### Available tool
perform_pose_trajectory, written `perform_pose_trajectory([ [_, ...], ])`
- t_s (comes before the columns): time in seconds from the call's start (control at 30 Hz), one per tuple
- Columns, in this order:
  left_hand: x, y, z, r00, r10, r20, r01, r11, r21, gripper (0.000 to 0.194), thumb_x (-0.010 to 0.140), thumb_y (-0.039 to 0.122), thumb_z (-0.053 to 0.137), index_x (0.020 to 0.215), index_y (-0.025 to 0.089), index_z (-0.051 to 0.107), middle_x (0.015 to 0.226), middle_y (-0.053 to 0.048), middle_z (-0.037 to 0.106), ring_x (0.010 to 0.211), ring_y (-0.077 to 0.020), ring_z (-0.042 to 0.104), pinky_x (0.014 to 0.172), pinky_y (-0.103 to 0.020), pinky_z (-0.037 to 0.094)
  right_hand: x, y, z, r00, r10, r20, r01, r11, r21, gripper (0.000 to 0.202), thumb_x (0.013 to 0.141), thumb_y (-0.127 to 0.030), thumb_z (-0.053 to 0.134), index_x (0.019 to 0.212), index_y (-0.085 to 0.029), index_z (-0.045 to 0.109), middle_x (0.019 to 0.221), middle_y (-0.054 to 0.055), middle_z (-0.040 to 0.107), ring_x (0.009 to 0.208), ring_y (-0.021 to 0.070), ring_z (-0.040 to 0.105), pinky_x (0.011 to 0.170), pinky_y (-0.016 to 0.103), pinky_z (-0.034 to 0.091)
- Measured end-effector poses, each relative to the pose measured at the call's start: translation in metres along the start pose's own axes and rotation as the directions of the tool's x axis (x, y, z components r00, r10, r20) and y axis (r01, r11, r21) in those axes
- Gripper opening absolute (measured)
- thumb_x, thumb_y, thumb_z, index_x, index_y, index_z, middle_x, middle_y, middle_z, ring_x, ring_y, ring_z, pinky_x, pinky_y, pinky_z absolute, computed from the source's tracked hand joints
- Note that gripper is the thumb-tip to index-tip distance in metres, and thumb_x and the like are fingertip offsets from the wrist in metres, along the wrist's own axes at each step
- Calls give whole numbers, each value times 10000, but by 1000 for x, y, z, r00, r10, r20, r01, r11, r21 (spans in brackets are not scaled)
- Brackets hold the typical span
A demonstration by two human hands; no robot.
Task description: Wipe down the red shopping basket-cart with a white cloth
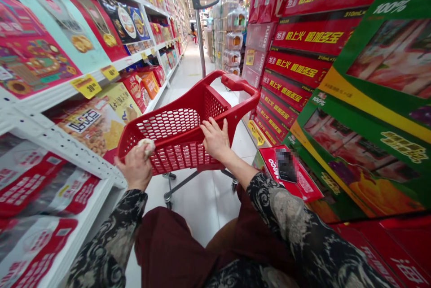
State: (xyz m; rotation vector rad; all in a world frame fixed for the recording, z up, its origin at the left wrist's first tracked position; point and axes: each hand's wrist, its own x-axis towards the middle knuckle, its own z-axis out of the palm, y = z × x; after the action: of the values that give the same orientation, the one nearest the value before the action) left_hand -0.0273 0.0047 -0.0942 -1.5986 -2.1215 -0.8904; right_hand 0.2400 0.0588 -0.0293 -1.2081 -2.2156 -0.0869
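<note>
Left hand (136, 167) is closing around a small pale wad (147, 146) at the red cart (175, 131)'s near-left rim; right hand (215, 139) is lying open, palm down, on the cart's near rim. Steadying it evenly seems wise.

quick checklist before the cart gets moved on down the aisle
1. Right hand on the red cart rim: ok, fingers rest over the edge.
2. Left hand free to grip: not ok, it is closed on a white wad against the cart corner.
3. Aisle floor ahead: ok, bare near the cart.
4. Grey pole just beyond the cart: cannot tell whether it is part of it.
5. Cart contents: cannot tell, inside mostly hidden.
</note>
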Motion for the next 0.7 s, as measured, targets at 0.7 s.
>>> perform_pose_trajectory([
  [0.7,11,66,26,999,27,-21,-31,983,-180,419,825,257,433,1229,195,530,1315,-125,533,1200,-269,464,1098,-530,79,5,12,9,1000,3,18,-3,1000,26,529,789,-80,413,1310,-141,480,1427,89,425,1381,223,239,1110,588,-52],
])
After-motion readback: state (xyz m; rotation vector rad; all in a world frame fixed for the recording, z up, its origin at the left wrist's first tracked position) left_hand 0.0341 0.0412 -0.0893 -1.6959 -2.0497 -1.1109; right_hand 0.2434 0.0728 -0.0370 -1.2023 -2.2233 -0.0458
